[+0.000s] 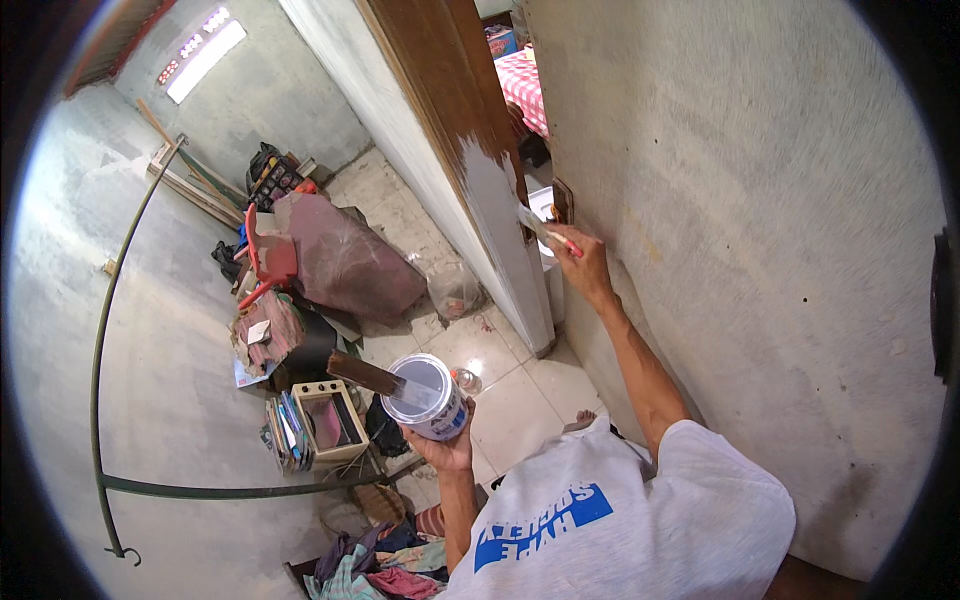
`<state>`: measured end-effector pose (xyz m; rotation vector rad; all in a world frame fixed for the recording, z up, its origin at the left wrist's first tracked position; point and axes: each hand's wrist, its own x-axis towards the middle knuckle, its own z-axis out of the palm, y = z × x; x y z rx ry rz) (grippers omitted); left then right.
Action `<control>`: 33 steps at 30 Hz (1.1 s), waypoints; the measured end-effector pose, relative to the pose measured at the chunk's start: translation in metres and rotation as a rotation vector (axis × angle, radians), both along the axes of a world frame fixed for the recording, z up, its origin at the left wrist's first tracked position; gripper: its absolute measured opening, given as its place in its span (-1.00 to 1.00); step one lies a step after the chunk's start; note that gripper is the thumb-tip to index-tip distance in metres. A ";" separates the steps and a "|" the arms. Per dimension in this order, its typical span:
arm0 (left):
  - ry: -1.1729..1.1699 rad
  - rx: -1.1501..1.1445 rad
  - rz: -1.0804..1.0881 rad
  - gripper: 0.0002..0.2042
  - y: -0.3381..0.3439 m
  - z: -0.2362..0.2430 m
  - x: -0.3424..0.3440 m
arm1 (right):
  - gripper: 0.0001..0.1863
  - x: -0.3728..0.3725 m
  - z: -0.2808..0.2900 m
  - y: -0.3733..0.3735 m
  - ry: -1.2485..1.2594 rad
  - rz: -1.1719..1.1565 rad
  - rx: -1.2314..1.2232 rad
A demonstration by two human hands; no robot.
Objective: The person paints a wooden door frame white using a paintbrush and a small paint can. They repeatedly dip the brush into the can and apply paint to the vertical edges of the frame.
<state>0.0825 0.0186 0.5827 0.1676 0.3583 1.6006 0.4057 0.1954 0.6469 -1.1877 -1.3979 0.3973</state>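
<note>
Beside one doorframe [488,190], left hand [447,452]: one can [432,418]; right hand [586,268]: one brush [543,230].

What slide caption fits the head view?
Right hand holds a red-handled paintbrush at a partly painted brown wooden door frame; left hand holds a round white paint can.

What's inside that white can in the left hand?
A brown stick reaches into the white can; pale grey shows around it. The stick covers part of the inside; the contents' depth cannot be told.

2 hands [586,265] [446,446], 1 paint can [436,415]
</note>
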 end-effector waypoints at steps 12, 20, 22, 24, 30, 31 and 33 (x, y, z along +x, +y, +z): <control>0.005 0.001 0.004 -0.22 -0.001 -0.003 -0.001 | -0.66 0.007 0.127 0.036 0.208 0.075 0.281; -0.016 -0.012 0.015 -0.20 -0.001 -0.006 -0.001 | -0.66 0.006 0.040 0.015 0.086 0.048 -0.004; -0.039 0.003 0.019 -0.20 0.001 -0.004 -0.001 | -0.67 0.010 0.037 0.009 0.000 0.026 -0.049; -0.039 0.004 0.025 -0.20 0.002 -0.004 0.000 | -0.67 0.013 0.047 0.012 -0.056 0.009 -0.035; 0.010 0.006 0.012 -0.20 0.001 -0.004 0.000 | -0.67 0.004 0.164 0.036 0.066 -0.018 0.281; 0.002 0.004 0.013 -0.20 0.001 -0.003 0.001 | -0.67 0.003 0.170 0.038 0.106 -0.008 0.355; -0.009 0.014 0.008 -0.20 0.001 -0.002 0.003 | -0.67 0.001 0.154 0.038 0.189 0.016 0.411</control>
